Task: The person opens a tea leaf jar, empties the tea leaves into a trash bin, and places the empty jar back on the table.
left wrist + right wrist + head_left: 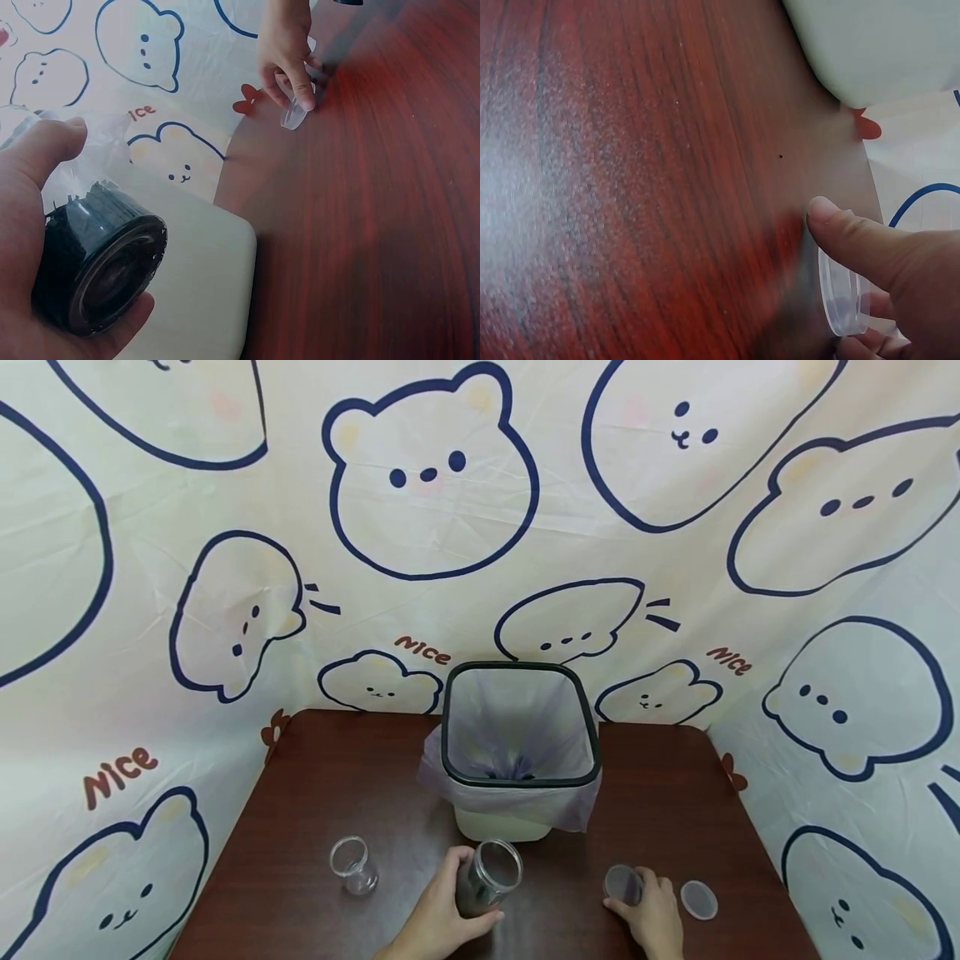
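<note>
My left hand (450,906) grips a clear jar (487,881) near the front of the bin. Dark material (97,225) fills its lower part in the left wrist view, where the base tilts toward the camera; the jar's mouth is uncovered in the head view. To the right, my right hand (651,914) pinches a clear plastic lid (840,292) between thumb and fingers, low over the table. Beside that hand lies another round translucent lid (699,900). A second clear jar (354,864), with nothing visible inside, stands left of my left hand.
A pale bin (502,825) with a dark rim (521,782) and a purplish liner bag (442,777) stands at the middle back of the brown wood table (300,793). Printed cloth (427,527) hangs behind the table and on both sides.
</note>
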The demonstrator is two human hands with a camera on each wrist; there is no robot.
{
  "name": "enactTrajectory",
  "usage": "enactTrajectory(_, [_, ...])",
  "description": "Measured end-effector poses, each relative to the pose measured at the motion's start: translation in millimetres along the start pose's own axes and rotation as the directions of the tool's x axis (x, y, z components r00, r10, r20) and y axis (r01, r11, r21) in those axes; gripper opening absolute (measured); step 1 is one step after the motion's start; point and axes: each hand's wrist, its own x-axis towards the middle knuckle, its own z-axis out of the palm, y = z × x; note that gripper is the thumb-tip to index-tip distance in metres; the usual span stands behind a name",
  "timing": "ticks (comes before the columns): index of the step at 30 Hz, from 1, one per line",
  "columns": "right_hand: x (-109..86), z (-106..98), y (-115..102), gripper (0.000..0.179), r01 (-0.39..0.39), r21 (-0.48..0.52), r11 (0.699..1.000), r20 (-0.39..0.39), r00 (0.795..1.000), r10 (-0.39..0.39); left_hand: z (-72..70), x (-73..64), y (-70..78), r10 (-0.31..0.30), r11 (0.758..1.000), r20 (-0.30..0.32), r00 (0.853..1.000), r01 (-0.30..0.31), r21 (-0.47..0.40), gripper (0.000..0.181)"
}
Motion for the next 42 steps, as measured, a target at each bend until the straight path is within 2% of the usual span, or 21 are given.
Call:
enactTrajectory(4, [-0.7, 1, 0, 0.088, 0.011, 0.000, 1.000, -0.008, 1.000, -0.011, 0.1, -0.5, 0.4, -0.002, 1.000, 0.002, 1.000, 0.002, 0.002, 0.073])
enactTrajectory(11, [1.6, 1, -3, 0.094, -0.057, -0.011, 0.998, 0.050, 0.997, 0.057, -0.6, -1.0, 1.7, -0.049, 0.999, 0.027, 0.998, 0.050, -0.011, 0.073])
enactTrajectory(24, [0.8, 2, 0, 0.096, -0.046, 0.031, 0.998, 0.027, 0.999, 0.045, -0.1, -0.8, 1.1, -0.039, 0.999, 0.018, 0.999, 0.039, -0.023, 0.075])
enactTrajectory(26, [0.4, 1, 0, 0.091, -0.045, 0.064, 0.997, -0.001, 0.999, 0.045, -0.6, -0.5, 1.5, -0.041, 0.999, 0.022, 0.999, 0.042, -0.028, 0.075])
enactTrajectory(29, [0.7, -1, -2, 0.073, -0.040, 0.143, 0.989, -0.089, 0.995, 0.053, -1.4, 0.0, 1.7, -0.048, 0.998, 0.029, 0.998, 0.049, -0.035, 0.073])
enactTrajectory(33, [3.1, -9, -10, 0.047, -0.007, 0.288, 0.958, -0.220, 0.973, 0.073, -2.7, 0.8, 1.6, -0.051, 0.998, 0.019, 0.999, 0.052, -0.041, 0.072])
enactTrajectory(36, [4.9, -16, -16, 0.040, -0.009, 0.391, 0.921, -0.235, 0.966, 0.109, -3.9, 1.1, 1.9, -0.048, 0.998, -0.002, 0.999, 0.047, -0.051, 0.072])
enactTrajectory(38, [6.0, -21, -20, 0.038, -0.035, 0.436, 0.899, -0.213, 0.967, 0.141, -4.9, 1.1, 2.6, -0.047, 0.997, -0.016, 0.999, 0.046, -0.057, 0.071])
enactTrajectory(42, [8.1, -32, -31, 0.040, -0.057, 0.437, 0.898, -0.175, 0.974, 0.147, -8.2, 2.0, 4.4, -0.073, 0.994, -0.042, 0.996, 0.069, -0.088, 0.071])
